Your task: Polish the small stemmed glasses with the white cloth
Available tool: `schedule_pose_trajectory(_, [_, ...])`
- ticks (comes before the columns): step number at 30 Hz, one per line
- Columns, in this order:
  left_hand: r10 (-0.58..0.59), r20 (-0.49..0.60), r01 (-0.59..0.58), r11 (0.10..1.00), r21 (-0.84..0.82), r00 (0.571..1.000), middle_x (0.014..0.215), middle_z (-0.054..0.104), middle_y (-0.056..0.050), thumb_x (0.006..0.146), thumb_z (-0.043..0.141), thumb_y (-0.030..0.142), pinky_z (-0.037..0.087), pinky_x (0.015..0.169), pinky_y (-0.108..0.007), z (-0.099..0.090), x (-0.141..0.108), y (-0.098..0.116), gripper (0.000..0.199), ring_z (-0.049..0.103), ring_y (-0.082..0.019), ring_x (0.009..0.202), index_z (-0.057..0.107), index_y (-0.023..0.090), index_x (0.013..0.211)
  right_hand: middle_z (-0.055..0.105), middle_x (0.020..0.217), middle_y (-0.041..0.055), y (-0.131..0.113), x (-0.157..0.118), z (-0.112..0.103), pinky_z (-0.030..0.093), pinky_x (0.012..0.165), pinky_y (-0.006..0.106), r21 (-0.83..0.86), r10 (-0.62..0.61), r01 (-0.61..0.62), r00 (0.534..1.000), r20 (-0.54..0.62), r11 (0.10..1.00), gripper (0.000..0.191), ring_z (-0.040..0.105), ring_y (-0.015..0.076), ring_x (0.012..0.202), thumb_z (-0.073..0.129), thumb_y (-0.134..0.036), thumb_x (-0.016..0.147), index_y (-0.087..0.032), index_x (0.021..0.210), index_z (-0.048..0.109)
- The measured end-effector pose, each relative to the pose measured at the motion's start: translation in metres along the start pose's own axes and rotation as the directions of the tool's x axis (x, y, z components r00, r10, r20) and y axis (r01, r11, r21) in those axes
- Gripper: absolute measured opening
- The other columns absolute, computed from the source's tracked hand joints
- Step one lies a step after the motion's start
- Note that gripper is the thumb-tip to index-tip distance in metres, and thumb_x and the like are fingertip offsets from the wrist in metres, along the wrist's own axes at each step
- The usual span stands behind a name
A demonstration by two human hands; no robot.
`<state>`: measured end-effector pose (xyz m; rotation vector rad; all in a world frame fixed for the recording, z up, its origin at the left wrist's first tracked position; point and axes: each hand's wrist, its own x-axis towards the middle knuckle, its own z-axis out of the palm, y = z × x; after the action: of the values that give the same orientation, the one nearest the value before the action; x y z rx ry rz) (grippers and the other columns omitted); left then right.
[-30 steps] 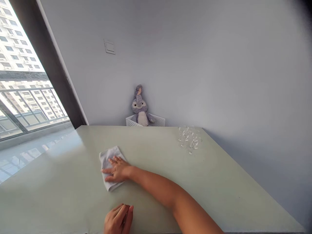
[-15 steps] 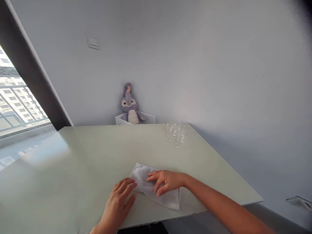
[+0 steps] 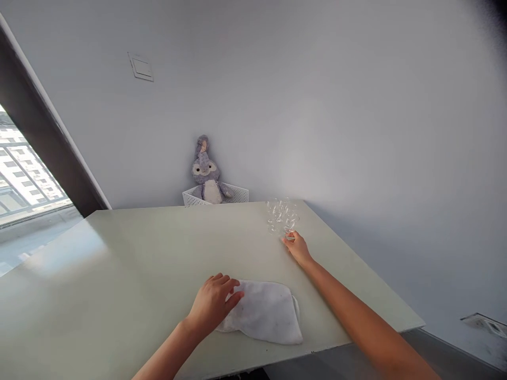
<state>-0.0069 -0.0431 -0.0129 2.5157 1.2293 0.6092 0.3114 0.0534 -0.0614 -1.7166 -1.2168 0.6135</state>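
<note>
A white cloth (image 3: 269,312) lies loosely folded near the front edge of the table. Over its left end is my left hand (image 3: 216,301), fingers a little bent and thumb apart; whether the fingertips touch the cloth is hard to tell. My right hand (image 3: 298,249) reaches farther in, to a cluster of several clear stemmed glasses (image 3: 282,212). Its thumb and fingers close around the foot of the nearest glass, which they partly cover. The glasses are see-through and overlap, so their outlines blend.
The pale table (image 3: 166,258) ends at a front edge below the cloth and a slanted right edge. Behind it, a grey plush toy (image 3: 208,174) sits in a white perforated basket (image 3: 240,195) against the wall. A window (image 3: 27,174) stands at left.
My right hand has left the cloth and moved forward to the nearest glass. My left hand has shifted right and forward onto the cloth, which now lies differently and more spread out.
</note>
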Motion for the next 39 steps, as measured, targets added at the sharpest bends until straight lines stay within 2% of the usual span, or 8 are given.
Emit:
schedule_pose_trajectory(10, [-0.146, 0.019, 0.146, 0.989, -0.007, 0.989, 0.085, 0.063, -0.003, 0.085, 0.035, 0.040, 0.039, 0.069, -0.029, 0.010, 0.028, -0.019, 0.032, 0.054, -0.018, 0.082, 0.062, 0.024, 0.091, 0.061, 0.096, 0.0028, -0.027, -0.026, 0.071, 0.046, 0.053, 0.021, 0.097, -0.046, 0.024, 0.974, 0.223, 0.995, 0.034, 0.058, 0.0099, 0.064, 0.041, -0.016, 0.069, -0.020, 0.101, 0.054])
schedule_pose_trajectory(13, [-0.299, -0.029, 0.293, 0.947, -0.131, 0.954, 0.098, 0.061, -0.004, 0.083, 0.039, 0.042, 0.041, 0.071, -0.028, 0.019, 0.030, -0.034, 0.035, 0.054, -0.017, 0.085, 0.056, 0.023, 0.106, 0.058, 0.105, 0.0047, -0.031, -0.025, 0.072, 0.046, 0.051, 0.021, 0.154, -0.011, -0.018, 0.982, 0.188, 0.988, 0.039, 0.058, 0.0086, 0.060, 0.040, -0.015, 0.068, -0.020, 0.104, 0.052])
schedule_pose_trajectory(16, [-0.504, -0.111, 0.458, 0.842, -0.283, 0.857, 0.119, 0.052, -0.009, 0.078, 0.046, 0.048, 0.042, 0.073, -0.028, 0.027, 0.038, -0.049, 0.061, 0.054, -0.017, 0.090, 0.033, 0.019, 0.130, 0.049, 0.119, 0.0108, -0.029, -0.006, 0.058, 0.048, 0.055, 0.022, 0.218, 0.084, -0.093, 0.995, 0.048, 0.971, 0.047, 0.059, 0.0098, 0.066, 0.040, -0.017, 0.068, -0.018, 0.115, 0.042])
schedule_pose_trajectory(19, [-0.573, -0.137, 0.495, 0.787, -0.368, 0.808, 0.125, 0.049, -0.011, 0.072, 0.054, 0.051, 0.041, 0.073, -0.028, 0.031, 0.053, -0.056, 0.081, 0.052, -0.017, 0.094, 0.016, 0.018, 0.136, 0.045, 0.122, 0.0130, -0.029, 0.019, 0.048, 0.048, 0.055, 0.022, 0.297, 0.167, -0.153, 0.986, -0.024, 0.942, 0.050, 0.060, 0.0114, 0.072, 0.044, -0.020, 0.067, -0.018, 0.117, 0.039])
schedule_pose_trajectory(23, [-0.607, -0.105, 0.512, 0.739, -0.437, 0.787, 0.105, 0.062, -0.006, 0.070, 0.058, 0.042, 0.040, 0.069, -0.026, 0.034, 0.072, -0.054, 0.071, 0.055, -0.015, 0.083, 0.030, 0.021, 0.131, 0.052, 0.107, 0.0059, -0.033, 0.039, 0.061, 0.048, 0.053, 0.019, 0.402, 0.204, -0.180, 0.979, -0.018, 0.898, 0.038, 0.059, 0.0090, 0.069, 0.049, -0.019, 0.066, -0.021, 0.103, 0.045])
schedule_pose_trajectory(28, [-0.678, -0.103, 0.564, 0.677, -0.473, 0.727, 0.069, 0.063, -0.002, 0.071, 0.054, 0.034, 0.035, 0.055, -0.023, 0.033, 0.075, -0.065, 0.026, 0.055, -0.014, 0.061, 0.063, 0.021, 0.093, 0.053, 0.094, 0.0009, -0.048, 0.033, 0.105, 0.045, 0.048, 0.016, 0.470, 0.215, -0.211, 0.976, 0.046, 0.857, 0.024, 0.055, 0.0052, 0.058, 0.047, -0.013, 0.065, -0.020, 0.088, 0.046])
schedule_pose_trajectory(37, [-0.801, -0.295, 0.621, 0.593, -0.513, 0.521, 0.065, 0.058, 0.000, 0.073, 0.049, 0.034, 0.035, 0.055, -0.024, 0.012, 0.050, -0.111, 0.029, 0.053, -0.015, 0.059, 0.059, 0.019, 0.096, 0.055, 0.087, 0.0000, -0.116, -0.019, 0.215, 0.041, 0.042, 0.018, 0.473, 0.085, -0.263, 0.927, 0.365, 0.841, 0.035, 0.054, 0.0057, 0.049, 0.049, -0.004, 0.059, -0.019, 0.091, 0.052])
schedule_pose_trajectory(39, [-0.807, -0.315, 0.623, 0.587, -0.518, 0.499, 0.067, 0.059, 0.000, 0.072, 0.049, 0.033, 0.035, 0.056, -0.025, 0.010, 0.047, -0.115, 0.029, 0.053, -0.015, 0.061, 0.058, 0.019, 0.097, 0.056, 0.083, -0.0009, -0.123, -0.029, 0.229, 0.041, 0.043, 0.018, 0.468, 0.063, -0.265, 0.913, 0.403, 0.843, 0.037, 0.054, 0.0062, 0.050, 0.050, -0.003, 0.057, -0.019, 0.090, 0.054])
